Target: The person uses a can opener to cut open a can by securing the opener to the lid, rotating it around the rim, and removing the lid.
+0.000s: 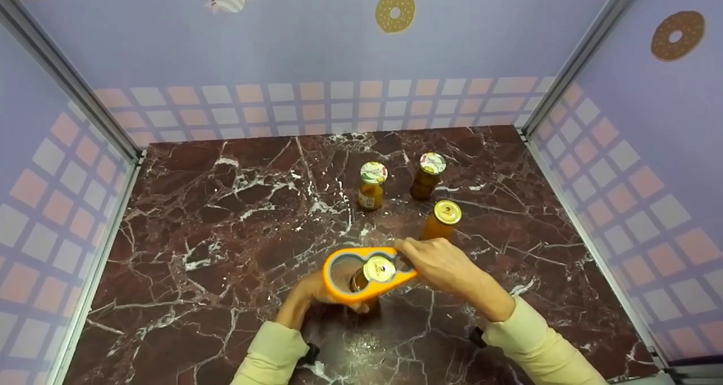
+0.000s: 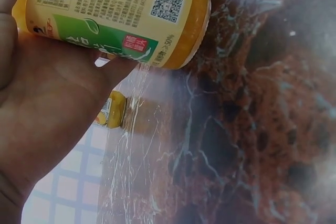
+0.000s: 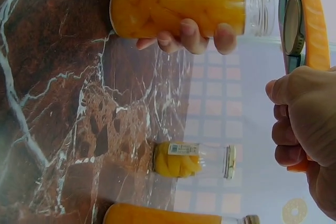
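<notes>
Lid [image 1: 379, 268] sits in the orange opener [image 3: 315, 19], apart from the uncapped jar [image 3: 178, 8], lower middle of the head view. To do this well, probably: hold the jar steady and roughly upright so nothing slops, keep the opener level so the lid doesn't drop, and take it well clear before tipping it. Left hand [image 2: 63, 85] wraps round the jar's body; right hand [image 3: 315, 108] has fingers curled round the opener. Capped jars [image 1: 371, 196] stand on the counter [image 1: 169, 232], right of centre.
</notes>
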Demonstrator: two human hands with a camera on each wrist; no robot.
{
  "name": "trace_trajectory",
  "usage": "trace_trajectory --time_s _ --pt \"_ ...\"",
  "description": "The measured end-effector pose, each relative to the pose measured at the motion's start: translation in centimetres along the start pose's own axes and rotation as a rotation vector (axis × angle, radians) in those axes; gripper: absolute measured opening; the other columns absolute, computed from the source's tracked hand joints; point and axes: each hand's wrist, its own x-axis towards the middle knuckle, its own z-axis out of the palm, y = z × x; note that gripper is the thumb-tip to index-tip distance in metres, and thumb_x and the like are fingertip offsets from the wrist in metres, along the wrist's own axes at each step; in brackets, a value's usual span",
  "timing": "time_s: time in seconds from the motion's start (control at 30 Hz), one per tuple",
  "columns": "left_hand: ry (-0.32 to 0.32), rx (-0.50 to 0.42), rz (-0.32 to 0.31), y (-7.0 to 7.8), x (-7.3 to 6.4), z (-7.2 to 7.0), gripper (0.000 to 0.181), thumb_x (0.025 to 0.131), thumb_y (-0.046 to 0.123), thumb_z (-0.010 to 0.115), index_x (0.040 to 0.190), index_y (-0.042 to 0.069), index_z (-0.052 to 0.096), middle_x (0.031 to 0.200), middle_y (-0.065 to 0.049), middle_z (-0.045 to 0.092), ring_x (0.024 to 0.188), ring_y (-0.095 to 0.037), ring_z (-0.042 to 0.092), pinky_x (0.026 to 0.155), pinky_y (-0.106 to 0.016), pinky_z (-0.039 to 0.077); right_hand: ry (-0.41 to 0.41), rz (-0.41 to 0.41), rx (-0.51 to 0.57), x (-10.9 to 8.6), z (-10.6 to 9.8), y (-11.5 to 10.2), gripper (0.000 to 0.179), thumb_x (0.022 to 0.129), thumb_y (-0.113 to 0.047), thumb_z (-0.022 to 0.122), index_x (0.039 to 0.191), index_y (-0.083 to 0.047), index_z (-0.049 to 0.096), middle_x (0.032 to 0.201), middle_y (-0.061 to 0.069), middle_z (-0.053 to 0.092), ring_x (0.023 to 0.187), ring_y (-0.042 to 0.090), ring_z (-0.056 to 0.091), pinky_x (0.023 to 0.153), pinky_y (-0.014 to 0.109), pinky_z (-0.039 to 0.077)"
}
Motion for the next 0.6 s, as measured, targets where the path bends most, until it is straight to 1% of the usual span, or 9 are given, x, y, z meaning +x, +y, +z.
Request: trace_trajectory --time_s 0.03,0.17,0.23,0.3,0.33,0.4,0.47,0.53,0.6 --pt "-0.009 -0.01 0.003 0.0 0.0 0.0 0.038 0.084 0.001 0.082 0.116 -0.004 0.064 0.099 -0.015 0.069 0.088 -0.017 0.065 0.091 -0.037 0.057 0.005 0.008 -0.002 -0.2 -0.1 0.0 0.046 0.078 -0.001 0.075 0.118 -0.011 0.055 0.084 -0.002 0.057 0.055 0.02 0.055 0.047 0.034 0.05" --pt "-0.026 -0.005 0.027 0.1 0.0 0.1 0.043 0.085 0.0 0.079 0.123 -0.004 0.06 0.104 -0.023 0.067 0.089 -0.015 0.066 0.092 -0.037 0.057 0.023 0.024 0.001 -0.9 -0.4 0.1 0.053 0.07 0.002 0.075 0.118 -0.009 0.054 0.083 -0.001 0.055 0.056 0.021 0.055 0.049 0.035 0.051" --pt "-0.01 -0.009 0.038 0.1 -0.2 0.2 0.051 0.084 -0.002 0.078 0.13 -0.004 0.057 0.107 -0.023 0.068 0.088 -0.02 0.069 0.091 -0.039 0.058 0.023 0.035 0.002 -1.3 -0.6 0.0 0.055 0.069 0.003 0.076 0.118 -0.009 0.054 0.082 0.0 0.055 0.056 0.021 0.055 0.049 0.036 0.052" --pt "0.03 -0.002 0.033 0.1 -0.4 0.3 0.058 0.082 -0.005 0.079 0.135 -0.004 0.055 0.114 -0.02 0.068 0.088 -0.024 0.07 0.092 -0.041 0.058 0.017 0.046 -0.001 -1.6 -0.7 -0.1 0.055 0.07 0.002 0.078 0.118 -0.009 0.054 0.082 0.0 0.055 0.057 0.021 0.056 0.05 0.038 0.052" --pt "0.052 -0.008 0.021 0.1 -0.5 0.4 0.061 0.081 -0.006 0.079 0.137 -0.004 0.054 0.118 -0.018 0.068 0.093 -0.025 0.07 0.095 -0.042 0.057 0.013 0.052 -0.004 -1.7 -0.8 -0.2 0.054 0.071 0.001 0.079 0.119 -0.008 0.055 0.081 0.0 0.056 0.057 0.021 0.057 0.05 0.038 0.052" --pt "0.098 0.011 0.009 0.0 -0.8 0.5 0.067 0.079 -0.006 0.081 0.14 -0.004 0.053 0.126 -0.017 0.066 0.104 -0.028 0.068 0.102 -0.043 0.053 -0.002 0.064 0.0 -2.0 -0.9 -0.3 0.056 0.071 0.002 0.08 0.12 -0.008 0.054 0.082 0.0 0.055 0.057 0.021 0.056 0.049 0.038 0.052" --pt "0.131 0.04 -0.009 -0.1 -1.0 0.5 0.073 0.077 -0.003 0.083 0.143 -0.004 0.05 0.133 -0.016 0.063 0.117 -0.028 0.062 0.112 -0.043 0.044 -0.009 0.073 0.003 -2.2 -0.9 -0.4 0.059 0.069 0.002 0.08 0.121 -0.008 0.054 0.082 0.0 0.056 0.058 0.02 0.057 0.049 0.038 0.051" --pt "0.149 0.08 -0.017 -0.1 -1.1 0.4 0.08 0.075 0.0 0.084 0.146 -0.003 0.046 0.139 -0.015 0.06 0.129 -0.029 0.055 0.118 -0.043 0.037 -0.011 0.078 0.008 -2.5 -0.9 -0.4 0.061 0.068 0.002 0.081 0.122 -0.008 0.054 0.082 0.0 0.055 0.058 0.02 0.057 0.049 0.038 0.051" --pt "0.154 0.119 -0.025 -0.3 -1.2 0.2 0.085 0.072 0.002 0.083 0.148 -0.001 0.045 0.139 -0.013 0.059 0.129 -0.028 0.055 0.117 -0.044 0.036 -0.007 0.079 0.005 -2.7 -0.8 -0.3 0.061 0.068 0.0 0.082 0.121 -0.008 0.054 0.082 0.0 0.055 0.058 0.019 0.057 0.049 0.037 0.051"
